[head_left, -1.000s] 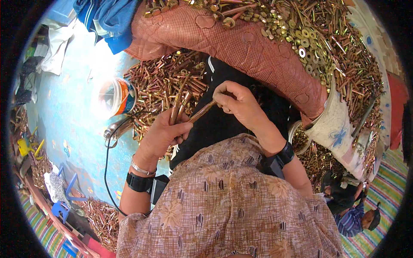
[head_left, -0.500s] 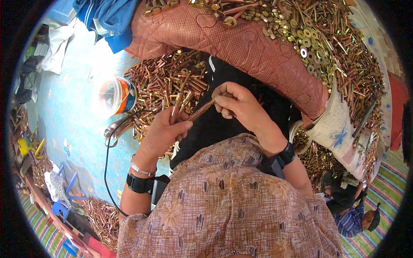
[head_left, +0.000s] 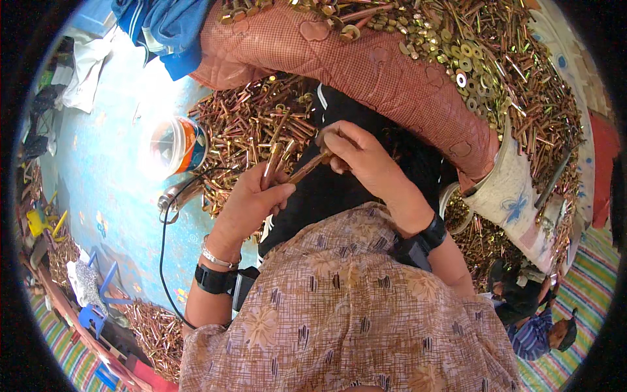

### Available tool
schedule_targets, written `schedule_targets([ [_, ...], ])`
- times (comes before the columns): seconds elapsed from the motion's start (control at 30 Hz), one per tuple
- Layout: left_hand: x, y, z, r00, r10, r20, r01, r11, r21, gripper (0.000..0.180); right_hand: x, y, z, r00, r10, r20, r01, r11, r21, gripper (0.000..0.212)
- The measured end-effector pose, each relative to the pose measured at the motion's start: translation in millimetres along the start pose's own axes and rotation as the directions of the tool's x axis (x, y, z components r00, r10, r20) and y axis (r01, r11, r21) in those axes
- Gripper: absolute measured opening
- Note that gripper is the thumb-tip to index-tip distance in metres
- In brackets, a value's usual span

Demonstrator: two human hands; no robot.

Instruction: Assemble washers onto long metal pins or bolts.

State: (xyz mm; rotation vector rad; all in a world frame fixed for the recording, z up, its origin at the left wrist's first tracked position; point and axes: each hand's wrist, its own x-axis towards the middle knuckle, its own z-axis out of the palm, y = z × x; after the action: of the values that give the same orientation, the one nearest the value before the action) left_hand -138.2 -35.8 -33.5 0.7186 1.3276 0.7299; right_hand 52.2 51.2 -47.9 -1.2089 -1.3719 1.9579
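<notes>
Left hand (head_left: 247, 199) is mid-frame, fingers curled round a few coppery bolts (head_left: 270, 167) poking up past the thumb, plus one slanted bolt (head_left: 307, 170) running toward upper right. Right hand (head_left: 358, 157), just right of centre, has its thumb and fingers pinched on that one's far end. Big heap of bolts (head_left: 251, 114) sits upper left of centre, right beside a clear tub with an orange label (head_left: 193, 145). Loads of flat washers (head_left: 465, 63) upper right, past a reddish checked quilted roll (head_left: 353, 62).
</notes>
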Motion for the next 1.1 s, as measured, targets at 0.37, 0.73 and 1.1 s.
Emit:
schedule_targets([
  [0.37, 3, -5, -2, 1.0, -0.01, 0.002, 0.01, 0.998, -0.056, 0.014, -2, -2, 0, 0.992, 0.125, 0.024, -0.126, 0.989, 0.073, 0.011],
  [0.73, 2, -3, 3, 0.993, 0.082, -0.079, -0.066, 0.979, 0.191, 0.016, -1, 4, 5, 0.993, 0.109, -0.047, -0.099, 0.979, 0.179, 0.014],
  [1.1, 4, -4, -14, 0.982, -0.114, 0.152, 0.138, 0.977, -0.16, 0.014, -3, 5, 1, 0.989, -0.138, 0.058, 0.142, 0.988, -0.062, 0.011],
])
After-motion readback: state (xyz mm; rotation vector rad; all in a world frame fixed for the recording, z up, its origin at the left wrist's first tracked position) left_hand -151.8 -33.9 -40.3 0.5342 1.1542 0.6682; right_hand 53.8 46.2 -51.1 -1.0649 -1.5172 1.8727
